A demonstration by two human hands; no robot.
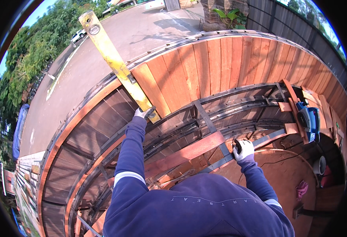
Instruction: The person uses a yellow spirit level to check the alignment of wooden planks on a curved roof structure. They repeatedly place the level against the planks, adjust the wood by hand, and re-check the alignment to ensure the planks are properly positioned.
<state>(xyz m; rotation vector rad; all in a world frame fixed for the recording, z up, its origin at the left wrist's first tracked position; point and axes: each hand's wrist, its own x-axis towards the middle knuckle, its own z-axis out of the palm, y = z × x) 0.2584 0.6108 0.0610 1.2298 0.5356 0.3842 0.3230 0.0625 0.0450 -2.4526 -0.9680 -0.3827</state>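
1. Two gloved hands, head view: the left hand (142, 113) curls round the near end of the yellow level (116, 61), presumably steadying it alongside the orange slats (201, 67).
2. Right hand (243, 151) half-curled; cannot tell whether it holds anything.

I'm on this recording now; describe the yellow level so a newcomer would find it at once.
Find the big curved row of orange-brown planks across the upper middle and follow it to its left end. There, the long yellow spirit level slants across the rim, its near end at the gloved left hand. Its scuffed yellow body sets it apart from the planks.
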